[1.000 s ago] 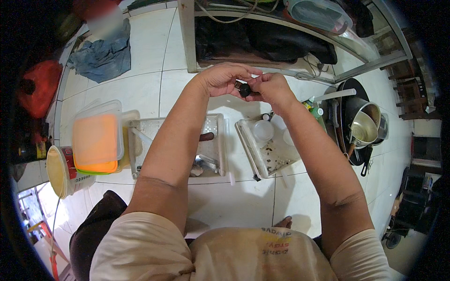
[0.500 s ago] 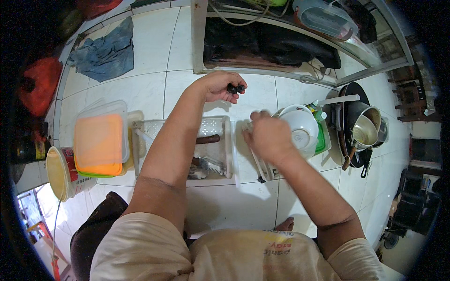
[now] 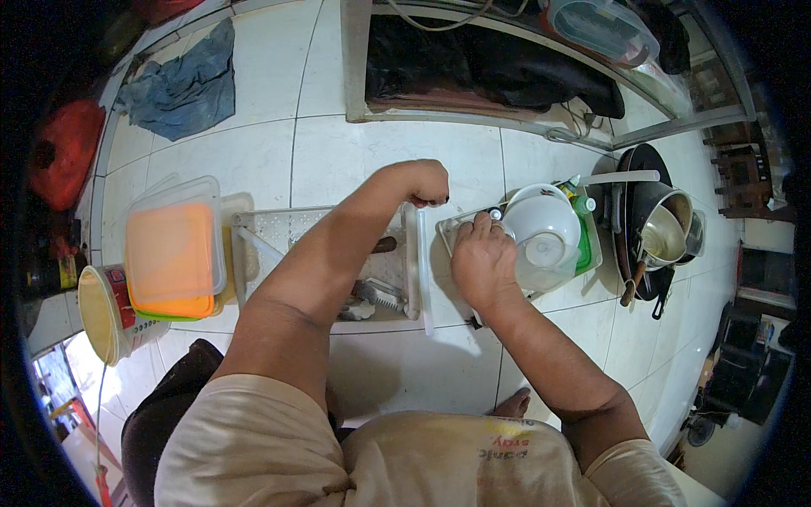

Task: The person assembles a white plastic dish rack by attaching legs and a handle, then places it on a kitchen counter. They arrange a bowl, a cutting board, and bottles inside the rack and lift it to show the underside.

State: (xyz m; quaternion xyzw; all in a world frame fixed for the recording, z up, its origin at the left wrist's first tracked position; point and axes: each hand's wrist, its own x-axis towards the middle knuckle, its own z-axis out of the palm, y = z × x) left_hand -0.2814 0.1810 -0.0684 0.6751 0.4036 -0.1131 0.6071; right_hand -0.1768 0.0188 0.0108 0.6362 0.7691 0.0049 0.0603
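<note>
My left hand (image 3: 429,182) is closed above the floor, just beyond the left tray (image 3: 410,253). Only a dark speck of the small black objects it holds shows at the fingers. My right hand (image 3: 484,262) reaches down into the right basket (image 3: 452,226), left of a white bowl (image 3: 545,221). Its fingers are bunched and bent, and what they grip is hidden under them. Beneath my left forearm, the tray holds a brush with pale bristles (image 3: 384,294) and a brown handle (image 3: 384,245).
A green bottle (image 3: 583,241) stands by the bowl. Pots and pans (image 3: 663,228) lean together farther right. Left of the tray are stacked containers with an orange lid (image 3: 169,253) and a bucket (image 3: 103,313). A grey cloth (image 3: 182,84) lies at far left; a metal-framed rack (image 3: 355,68) stands ahead.
My left hand has come nearer and turned, its fingers now hiding the black objects. My right hand, blurred before, has lowered into the right basket. The view has shifted slightly.
</note>
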